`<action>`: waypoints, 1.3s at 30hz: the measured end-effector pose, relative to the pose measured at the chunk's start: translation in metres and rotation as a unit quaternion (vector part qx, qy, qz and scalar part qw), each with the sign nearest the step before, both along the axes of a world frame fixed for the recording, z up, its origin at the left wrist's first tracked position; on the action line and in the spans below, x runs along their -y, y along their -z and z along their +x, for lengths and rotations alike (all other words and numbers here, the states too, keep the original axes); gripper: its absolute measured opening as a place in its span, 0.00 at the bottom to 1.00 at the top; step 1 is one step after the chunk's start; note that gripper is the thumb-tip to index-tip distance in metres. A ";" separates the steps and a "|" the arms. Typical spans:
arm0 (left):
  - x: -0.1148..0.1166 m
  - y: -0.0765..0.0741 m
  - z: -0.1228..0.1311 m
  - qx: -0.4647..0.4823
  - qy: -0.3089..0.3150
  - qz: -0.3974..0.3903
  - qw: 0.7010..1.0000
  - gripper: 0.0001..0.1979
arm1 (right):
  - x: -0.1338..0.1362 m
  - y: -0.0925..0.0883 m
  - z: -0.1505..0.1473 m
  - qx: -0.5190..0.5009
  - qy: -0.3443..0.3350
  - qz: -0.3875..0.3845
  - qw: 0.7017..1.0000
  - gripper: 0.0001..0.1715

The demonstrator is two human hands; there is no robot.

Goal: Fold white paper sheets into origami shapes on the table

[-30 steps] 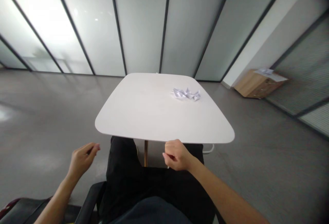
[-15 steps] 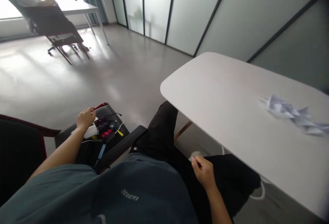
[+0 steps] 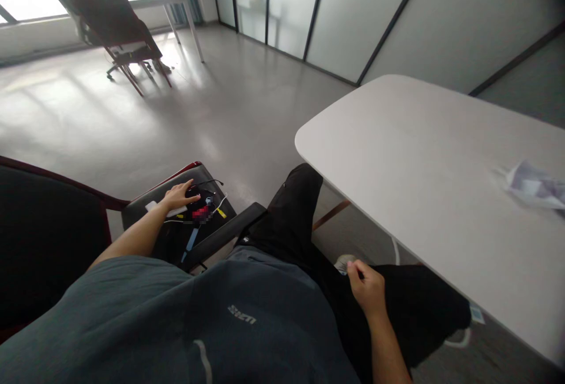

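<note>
Black pouch (image 3: 199, 199) with thin cables (image 3: 176, 221), light and soft, probably easiest to take by its blue strap (image 3: 190, 240), lies on a padded chair seat (image 3: 136, 213) under the flat, spread left hand (image 3: 179, 196) — the right hand (image 3: 364, 287) curls over a black trouser leg (image 3: 410, 307), its hold impossible to tell.

Beside the right hand (image 3: 365, 287), black trousers (image 3: 419, 304) lie below a white surface (image 3: 419, 160); under the left hand (image 3: 178, 196), a black pad (image 3: 220, 207) has red edging and a blue strap (image 3: 190, 240).
</note>
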State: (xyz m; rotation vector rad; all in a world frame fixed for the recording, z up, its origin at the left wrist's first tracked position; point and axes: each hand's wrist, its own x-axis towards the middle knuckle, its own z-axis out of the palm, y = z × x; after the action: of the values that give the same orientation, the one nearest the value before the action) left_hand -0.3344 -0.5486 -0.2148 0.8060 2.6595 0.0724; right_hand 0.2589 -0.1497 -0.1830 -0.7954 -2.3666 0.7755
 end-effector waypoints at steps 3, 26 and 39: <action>0.002 0.005 -0.001 -0.002 -0.001 0.001 1.000 0.52 | -0.001 0.004 0.002 -0.008 0.001 0.012 1.000 0.27; -0.023 -0.007 -0.003 -0.018 0.078 0.003 0.997 0.50 | -0.005 0.005 0.001 0.012 0.023 0.005 1.000 0.29; -0.025 -0.012 -0.012 -0.038 0.004 0.104 0.994 0.46 | -0.008 0.012 0.004 0.014 0.021 0.006 1.000 0.28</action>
State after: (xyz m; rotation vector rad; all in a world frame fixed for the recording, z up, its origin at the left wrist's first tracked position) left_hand -0.3464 -0.5241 -0.2030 0.8998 2.7521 0.3276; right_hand 0.2630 -0.1421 -0.1948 -0.8549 -2.3693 0.7376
